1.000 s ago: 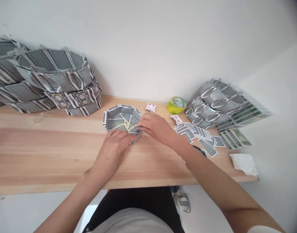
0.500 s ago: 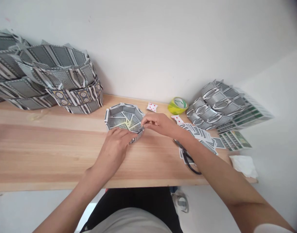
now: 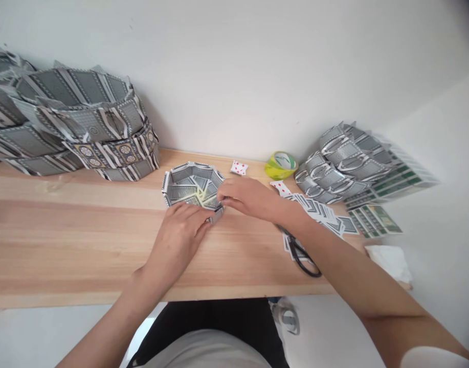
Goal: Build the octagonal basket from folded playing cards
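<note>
in the head view, the shallow card bowl sits on the wooden table; the left hand covers its near rim, finger closure unclear, while the right hand pinches its right rim. probably light, springy, easily creased: hold folded walls gently.

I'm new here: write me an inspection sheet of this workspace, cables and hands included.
Surface: wooden table, light, grained.
Job's things: shallow many-sided card tray, yellowish strips inside.
Clutter: loose cards, tape roll, apparent black-handled scissors partly hidden by the right forearm.
Grippers: bare hands; left hand on the near rim, grip hidden; right hand pinching the right rim.
Cables: nothing seen.
Surroundings: white wall behind; taller card baskets at both sides.
</note>
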Available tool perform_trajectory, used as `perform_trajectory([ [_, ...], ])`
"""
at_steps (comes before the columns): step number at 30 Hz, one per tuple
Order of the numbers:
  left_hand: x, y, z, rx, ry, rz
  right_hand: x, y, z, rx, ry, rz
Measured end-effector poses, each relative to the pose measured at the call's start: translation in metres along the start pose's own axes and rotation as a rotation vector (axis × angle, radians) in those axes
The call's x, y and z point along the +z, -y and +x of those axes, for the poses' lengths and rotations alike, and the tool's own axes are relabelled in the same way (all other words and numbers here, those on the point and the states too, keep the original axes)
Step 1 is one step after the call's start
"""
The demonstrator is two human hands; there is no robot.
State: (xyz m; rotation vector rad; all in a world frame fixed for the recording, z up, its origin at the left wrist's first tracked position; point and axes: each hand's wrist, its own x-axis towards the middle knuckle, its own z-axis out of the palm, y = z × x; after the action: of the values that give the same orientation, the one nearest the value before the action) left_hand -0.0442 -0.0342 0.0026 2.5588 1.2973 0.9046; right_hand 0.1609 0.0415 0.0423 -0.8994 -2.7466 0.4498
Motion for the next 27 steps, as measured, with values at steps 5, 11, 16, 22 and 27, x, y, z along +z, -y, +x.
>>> perform_trajectory([
  [5,0.005,-0.001,-0.001,-0.032,-0.045,-0.007,0.003,-0.005,-0.004,0.143,-0.083,0.304],
  [11,0.005,-0.002,0.000,-0.043,-0.050,0.012,0.011,-0.020,-0.007,0.187,-0.072,0.544],
  [16,0.005,-0.002,0.002,-0.055,-0.039,0.005,0.016,-0.027,-0.007,0.192,-0.059,0.657],
  [22,0.007,0.002,0.004,-0.045,-0.033,-0.020,0.010,-0.018,-0.006,0.190,-0.085,0.521],
  [27,0.006,0.002,0.004,-0.054,-0.016,-0.019,0.003,-0.010,-0.007,0.117,-0.088,0.379],
])
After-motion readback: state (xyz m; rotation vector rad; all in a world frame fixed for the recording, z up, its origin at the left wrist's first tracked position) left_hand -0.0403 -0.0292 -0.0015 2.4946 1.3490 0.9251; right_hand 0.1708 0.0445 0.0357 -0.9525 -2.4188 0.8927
